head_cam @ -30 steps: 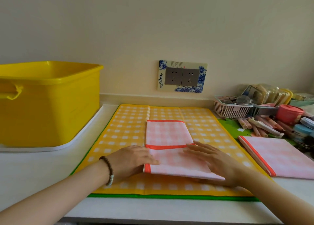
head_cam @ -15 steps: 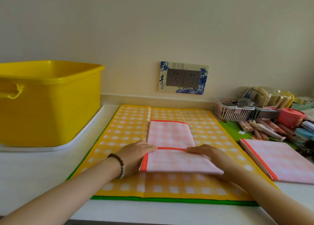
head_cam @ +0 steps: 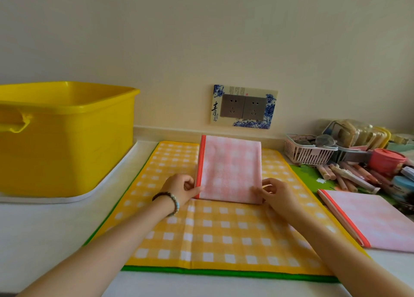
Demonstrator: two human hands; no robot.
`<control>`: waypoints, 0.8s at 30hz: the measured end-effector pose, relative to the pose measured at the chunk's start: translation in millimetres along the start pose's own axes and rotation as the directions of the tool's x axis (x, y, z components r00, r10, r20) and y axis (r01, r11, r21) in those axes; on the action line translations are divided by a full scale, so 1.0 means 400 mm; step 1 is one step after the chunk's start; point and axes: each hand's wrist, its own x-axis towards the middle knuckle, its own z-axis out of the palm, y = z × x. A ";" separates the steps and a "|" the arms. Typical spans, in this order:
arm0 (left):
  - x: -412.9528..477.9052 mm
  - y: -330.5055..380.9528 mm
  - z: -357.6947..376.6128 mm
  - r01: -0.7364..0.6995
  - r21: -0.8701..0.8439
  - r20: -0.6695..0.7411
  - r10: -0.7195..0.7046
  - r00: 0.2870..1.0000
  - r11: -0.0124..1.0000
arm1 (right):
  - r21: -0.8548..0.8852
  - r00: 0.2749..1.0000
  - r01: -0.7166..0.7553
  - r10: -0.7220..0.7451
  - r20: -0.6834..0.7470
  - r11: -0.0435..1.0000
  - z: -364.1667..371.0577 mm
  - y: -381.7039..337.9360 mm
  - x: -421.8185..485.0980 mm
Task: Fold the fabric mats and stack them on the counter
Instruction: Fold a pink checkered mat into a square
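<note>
Yellow tub [head_cam: 67, 139] stands at your far left on the surface [head_cam: 44, 229]. Your left hand [head_cam: 181, 188] pinches the orange-trimmed edge of the folded pink mat [head_cam: 230, 169], set at the back of the yellow checked mat [head_cam: 201, 229], while your right hand [head_cam: 275, 193] curls its fingers [head_cam: 266, 188] on the near right corner. Farther right lies a second folded pink mat [head_cam: 369, 220].

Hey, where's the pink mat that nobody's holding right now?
In the head view, the folded pink mat lies flat at the right of the counter, along the yellow checked mat's right edge, just in front of the pile of tubes.
</note>
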 end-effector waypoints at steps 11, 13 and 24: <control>0.096 0.055 -0.006 0.024 0.103 0.043 -0.029 0.999 0.994 | -0.173 0.978 -0.178 0.194 0.080 0.969 0.008 -0.018 0.061; 0.122 0.067 0.019 -0.047 0.077 0.043 0.044 0.998 0.996 | -0.187 0.976 -0.184 0.202 0.084 0.965 0.008 -0.020 0.065; 0.152 0.038 0.131 -0.103 0.457 0.284 -0.036 0.958 0.883 | -0.505 0.999 -0.040 0.038 -0.014 0.862 0.019 -0.062 0.077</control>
